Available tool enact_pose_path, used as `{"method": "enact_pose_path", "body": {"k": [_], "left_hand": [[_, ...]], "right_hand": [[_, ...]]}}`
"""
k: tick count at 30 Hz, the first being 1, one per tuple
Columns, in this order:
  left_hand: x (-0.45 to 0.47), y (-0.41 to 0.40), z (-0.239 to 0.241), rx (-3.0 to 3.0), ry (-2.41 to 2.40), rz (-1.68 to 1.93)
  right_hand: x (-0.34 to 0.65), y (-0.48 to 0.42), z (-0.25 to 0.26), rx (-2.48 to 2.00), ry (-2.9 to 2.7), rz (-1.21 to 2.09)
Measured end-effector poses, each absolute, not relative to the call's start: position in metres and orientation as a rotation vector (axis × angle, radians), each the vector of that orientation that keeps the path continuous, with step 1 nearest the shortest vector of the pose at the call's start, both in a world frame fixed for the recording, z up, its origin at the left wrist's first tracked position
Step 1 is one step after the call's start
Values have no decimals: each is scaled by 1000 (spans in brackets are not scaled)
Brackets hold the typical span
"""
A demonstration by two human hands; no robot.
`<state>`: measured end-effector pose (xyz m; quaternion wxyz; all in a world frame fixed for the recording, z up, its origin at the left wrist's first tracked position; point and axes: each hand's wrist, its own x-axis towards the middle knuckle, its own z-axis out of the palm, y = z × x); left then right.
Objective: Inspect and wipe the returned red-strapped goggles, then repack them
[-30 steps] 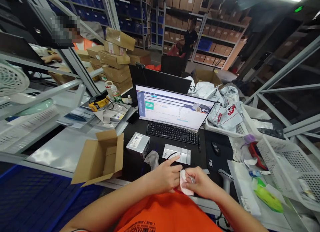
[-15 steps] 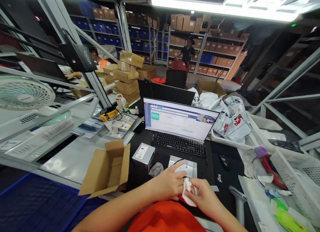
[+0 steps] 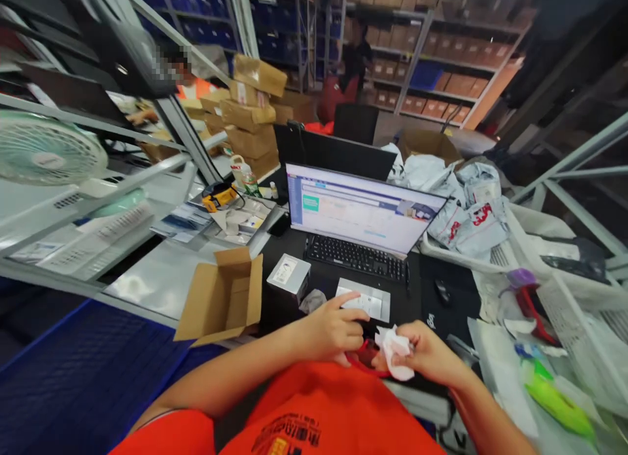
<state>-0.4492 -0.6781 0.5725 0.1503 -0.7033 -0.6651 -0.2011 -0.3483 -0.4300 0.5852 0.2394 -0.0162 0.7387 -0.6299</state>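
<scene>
The right hand [image 3: 426, 350] is grasping a crumpled white tissue-like sheet [image 3: 396, 353], pinched between thumb and fingers above the near edge of the desk. The sheet is soft and matte, bunched into uneven folds, with a ragged upper edge and a loose lower corner hanging below the grip; any print on it cannot be made out. Just left of the sheet a glossy red band-like item [image 3: 369, 362] shows between the two hands, its shape mostly hidden. The left hand [image 3: 339, 325] is beside it, index finger stretched out and other fingers bent; whether they grasp the red item I cannot tell

Beyond the left hand's fingertips lies a flat silver rectangular tray [image 3: 380, 304], its small markings illegible. Left of the grip, a silver cube-shaped carton [image 3: 297, 281] bears a white label with a dark looped picture and fine, unreadable print. Farther beyond the grip, a lit monitor [image 3: 363, 209] shows a web-like page with a green block, its text too small to read. Below the grip, the orange-red shirt [image 3: 338, 409] carries dark Chinese characters over a yellow patch
</scene>
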Motion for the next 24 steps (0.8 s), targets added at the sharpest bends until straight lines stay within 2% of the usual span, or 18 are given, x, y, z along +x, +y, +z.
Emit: {"method": "enact_pose_path", "body": {"k": [3,6,12,18,24], "left_hand": [[-450,-676,569,-1982,-1934,-707],[-453,-679,569,-1896,-2004,-851],[-457,-687,577,-1760,-2097,-934],[-460,-686,579,-1708,-2034,-1015],[-454,-693,591,-1479,-2017,-1042]], "right_hand": [[-351,-417,590,15,1932,-1832],[-353,-393,586,193,2071,-2000],[-349,-357,571,721,2224,-2558],[-331,-373,574,703,2103,-2625],[-306,-391,570,928,2193,-2748]]}}
